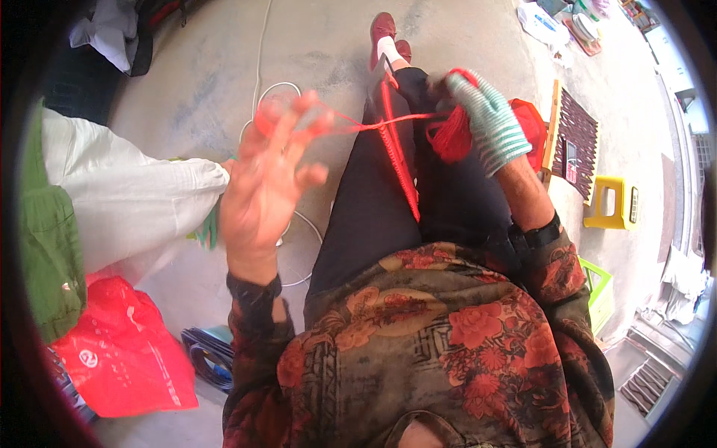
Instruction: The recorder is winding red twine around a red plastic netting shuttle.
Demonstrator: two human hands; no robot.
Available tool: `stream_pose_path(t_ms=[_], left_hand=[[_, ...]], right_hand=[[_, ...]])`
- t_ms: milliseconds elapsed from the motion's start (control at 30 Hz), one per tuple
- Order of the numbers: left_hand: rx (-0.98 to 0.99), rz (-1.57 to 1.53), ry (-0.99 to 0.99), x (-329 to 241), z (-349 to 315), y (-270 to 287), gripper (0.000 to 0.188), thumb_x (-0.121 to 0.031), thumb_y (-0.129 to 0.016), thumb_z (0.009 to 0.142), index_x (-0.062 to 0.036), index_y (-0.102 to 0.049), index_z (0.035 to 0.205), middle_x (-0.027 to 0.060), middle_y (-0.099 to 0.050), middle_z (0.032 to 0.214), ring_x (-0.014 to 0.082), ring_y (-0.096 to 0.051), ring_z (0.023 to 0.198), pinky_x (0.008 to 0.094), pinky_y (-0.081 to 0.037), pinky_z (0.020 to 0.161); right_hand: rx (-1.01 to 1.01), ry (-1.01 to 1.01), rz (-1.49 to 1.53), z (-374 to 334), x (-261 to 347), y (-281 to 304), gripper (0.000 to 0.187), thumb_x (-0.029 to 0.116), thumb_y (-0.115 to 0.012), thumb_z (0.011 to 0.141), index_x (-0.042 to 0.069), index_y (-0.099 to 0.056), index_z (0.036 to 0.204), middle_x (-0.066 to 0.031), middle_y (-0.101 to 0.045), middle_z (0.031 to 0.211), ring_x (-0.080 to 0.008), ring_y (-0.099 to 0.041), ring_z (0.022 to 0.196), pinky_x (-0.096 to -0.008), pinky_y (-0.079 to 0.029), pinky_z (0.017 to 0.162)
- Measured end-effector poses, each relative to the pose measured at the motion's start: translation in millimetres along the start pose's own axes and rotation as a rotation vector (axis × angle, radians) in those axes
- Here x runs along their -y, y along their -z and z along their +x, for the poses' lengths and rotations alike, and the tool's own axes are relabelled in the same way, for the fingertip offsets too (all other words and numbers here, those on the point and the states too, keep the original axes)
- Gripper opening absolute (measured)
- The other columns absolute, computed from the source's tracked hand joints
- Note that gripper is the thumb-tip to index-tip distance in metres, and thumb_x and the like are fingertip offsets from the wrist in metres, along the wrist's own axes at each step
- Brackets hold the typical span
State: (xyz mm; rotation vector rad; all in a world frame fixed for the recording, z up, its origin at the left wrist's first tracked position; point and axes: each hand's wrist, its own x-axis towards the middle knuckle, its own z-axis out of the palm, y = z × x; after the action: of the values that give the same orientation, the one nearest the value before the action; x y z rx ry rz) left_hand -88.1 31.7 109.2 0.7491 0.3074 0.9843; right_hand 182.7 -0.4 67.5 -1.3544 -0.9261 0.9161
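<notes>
**Red yarn [451, 140] strung over blk trousers [357, 216]**

L hand [258, 187], bare, blurry, fingers spread: left of trousers. R hand [487, 119] in striped glove [502, 136] holds bunched yarn, above trousers' R leg. Red bag [123, 358] L of trousers, yellow stool [616, 216] R.

Red yarn [403, 119] bars passage above the thighs [362, 201].

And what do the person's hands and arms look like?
The right hand wears a green-and-white striped glove; the left hand has no glove. A dark band or cuff circles each forearm near the wrist. The dark sleeves have a reddish print.
</notes>
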Motion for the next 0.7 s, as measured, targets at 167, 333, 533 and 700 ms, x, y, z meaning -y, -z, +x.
stream_pose_path(t_ms=[167, 333, 533, 700], left_hand=[[-0.093, 0.292, 0.056, 47.6, 46.7, 34.3, 0.040, -0.013, -0.055, 0.091, -0.0022, -0.049, 0.129, 0.0135, -0.054, 0.123, 0.0220, -0.058, 0.105, 0.0319, -0.054, 0.074], [-0.050, 0.372, 0.372, 85.9, 56.6, 47.9, 0.036, -0.013, -0.055, 0.092, 0.0002, -0.050, 0.126, 0.0071, -0.061, 0.113, 0.0141, -0.062, 0.091, 0.0267, -0.051, 0.074], [-0.277, 0.241, 0.357, 60.8, 62.6, 53.9, 0.019, -0.017, -0.058, 0.092, -0.0056, -0.062, 0.106, 0.0055, -0.066, 0.096, 0.0147, -0.063, 0.081, 0.0262, -0.051, 0.068], [-0.369, -0.105, 0.173, -6.5, 32.8, 16.4, 0.017, -0.023, -0.057, 0.093, -0.0066, -0.058, 0.096, 0.0041, -0.059, 0.077, 0.0134, -0.056, 0.067, 0.0261, -0.046, 0.057]], right_hand=[[-0.024, 0.554, -1.015, 23.0, -9.3, -10.2, 0.031, 0.034, -0.061, 0.086, 0.006, -0.064, 0.100, -0.0145, -0.063, 0.081, -0.0264, -0.060, 0.072, -0.0353, -0.050, 0.068], [0.151, -0.106, -0.332, 11.3, -7.2, -51.4, 0.044, 0.035, -0.063, 0.085, 0.004, -0.059, 0.115, -0.0157, -0.065, 0.095, -0.0241, -0.066, 0.082, -0.0334, -0.051, 0.074], [0.195, -0.179, -0.053, 22.8, -0.4, -21.6, 0.046, 0.025, -0.063, 0.086, -0.002, -0.051, 0.121, -0.0118, -0.062, 0.102, -0.0180, -0.065, 0.087, -0.0272, -0.050, 0.079], [-0.026, 0.589, -0.879, 20.6, 15.4, -25.3, 0.061, 0.032, -0.073, 0.075, 0.003, -0.051, 0.124, -0.0175, -0.056, 0.119, -0.0296, -0.058, 0.102, -0.0363, -0.048, 0.085]])
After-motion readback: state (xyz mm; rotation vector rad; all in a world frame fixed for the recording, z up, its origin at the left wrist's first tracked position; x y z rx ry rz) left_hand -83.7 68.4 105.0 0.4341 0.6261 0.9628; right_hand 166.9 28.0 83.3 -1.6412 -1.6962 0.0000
